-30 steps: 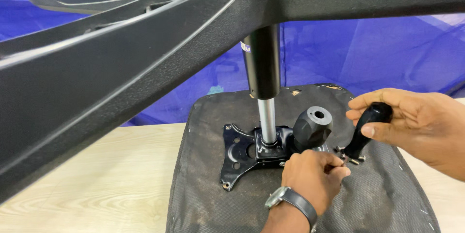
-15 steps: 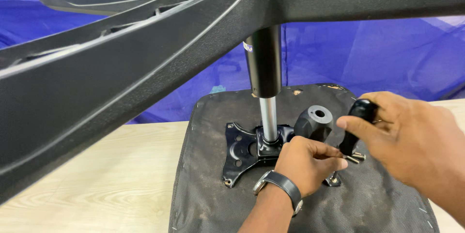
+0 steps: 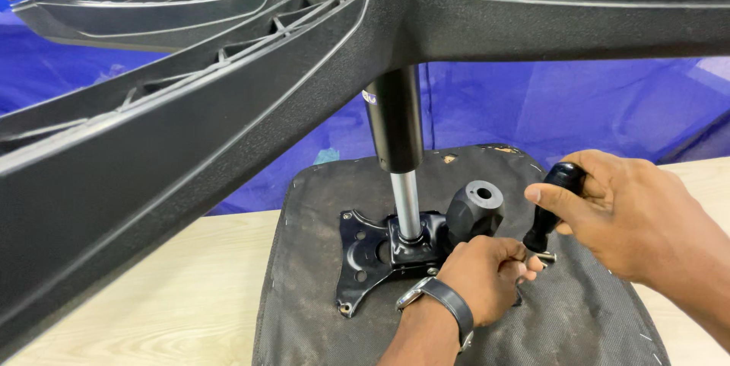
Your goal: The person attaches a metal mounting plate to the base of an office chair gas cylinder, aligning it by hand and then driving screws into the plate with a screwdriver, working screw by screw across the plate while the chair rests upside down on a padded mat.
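Gripping a black screwdriver handle (image 3: 553, 197), the right hand (image 3: 623, 218) closes thumb and fingers round its top at the right of the frame, the tool pointing down toward a small metal piece (image 3: 544, 258). Just left of it, the left hand (image 3: 480, 276) (a watch (image 3: 437, 301) on its wrist) is curled shut at that same spot, fingertips pinched beside the tool's tip; what they pinch I cannot tell. Both work on the black underside of a chair seat (image 3: 319, 320), lying on a pale wooden table (image 3: 152, 297). Left of the hands sit the metal mounting plate (image 3: 363, 259) and a black knob (image 3: 475, 210). From the plate rises the gas cylinder (image 3: 399, 153), up to the star base (image 3: 228, 107) across the top of the frame. Blue sheeting (image 3: 578, 107) hangs behind.
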